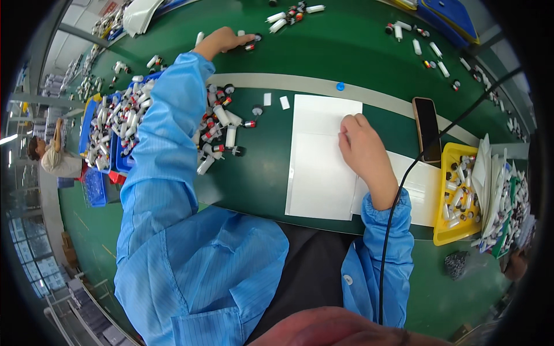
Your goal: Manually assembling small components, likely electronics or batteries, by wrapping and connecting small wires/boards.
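Note:
My left hand (225, 41) reaches far across the green surface, its index finger stretched out to a small dark round-ended part (257, 37). Just below that finger lies another small part with an orange-red band (249, 47). Whether the fingertip touches either one is hard to see. My right hand (360, 141) rests over the right edge of a white sheet (320, 173) on the near worktop. Its fingers are curled together, and what they hold, if anything, is hidden. Beside my left forearm spreads a pile of small white cylinders (231, 136) with black ends and orange-red bands.
Blue bins (119, 158) heaped with white cylinders stand left. At right are a phone (426, 128), a yellow tray (456, 235) of parts and a black cable (398, 199) crossing by my right forearm. More cylinders (278, 25) lie on the far green surface. A person (60, 161) is far left.

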A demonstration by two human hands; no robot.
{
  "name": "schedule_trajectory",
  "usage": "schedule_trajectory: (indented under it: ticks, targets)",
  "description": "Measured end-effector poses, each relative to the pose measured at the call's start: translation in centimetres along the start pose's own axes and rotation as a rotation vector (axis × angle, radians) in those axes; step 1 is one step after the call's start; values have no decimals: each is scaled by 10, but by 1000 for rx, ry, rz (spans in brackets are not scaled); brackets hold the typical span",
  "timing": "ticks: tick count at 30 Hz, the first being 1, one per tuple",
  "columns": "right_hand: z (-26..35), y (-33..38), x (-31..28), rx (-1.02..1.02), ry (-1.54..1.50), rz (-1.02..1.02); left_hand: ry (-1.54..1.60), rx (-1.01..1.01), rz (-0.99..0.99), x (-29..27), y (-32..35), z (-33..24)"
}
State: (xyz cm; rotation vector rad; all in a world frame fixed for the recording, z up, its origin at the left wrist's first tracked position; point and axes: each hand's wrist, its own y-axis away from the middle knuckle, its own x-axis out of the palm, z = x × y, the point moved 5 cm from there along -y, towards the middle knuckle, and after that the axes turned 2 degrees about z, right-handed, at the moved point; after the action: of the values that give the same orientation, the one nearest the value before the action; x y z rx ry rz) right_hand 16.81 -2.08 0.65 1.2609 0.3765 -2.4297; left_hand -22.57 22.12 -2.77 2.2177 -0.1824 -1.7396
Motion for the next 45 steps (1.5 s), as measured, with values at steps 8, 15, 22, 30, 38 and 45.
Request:
schedule_trajectory:
  ticks: [8, 15, 22, 30, 38, 45]
  targets:
    - [-2, 3, -3, -3, -92, -65, 679, 358, -111, -58, 101, -64]
    - [-14, 2, -7, 48, -122, -73, 1783, 425, 616, -3, 191, -189]
    - [-32, -7, 3, 37, -157, -227, 2015, 366, 954, 95, 195, -212]
    - [6, -1, -18, -226, -310, -796, 2072, 285, 689, 95, 210, -230]
    - [-14, -1, -12, -184, -448, -703, 1773, 530, 610, 97, 226, -236]
    - [-17, 3, -8, -174, -447, -791, 1382, 699, 410, 102, 215, -229]
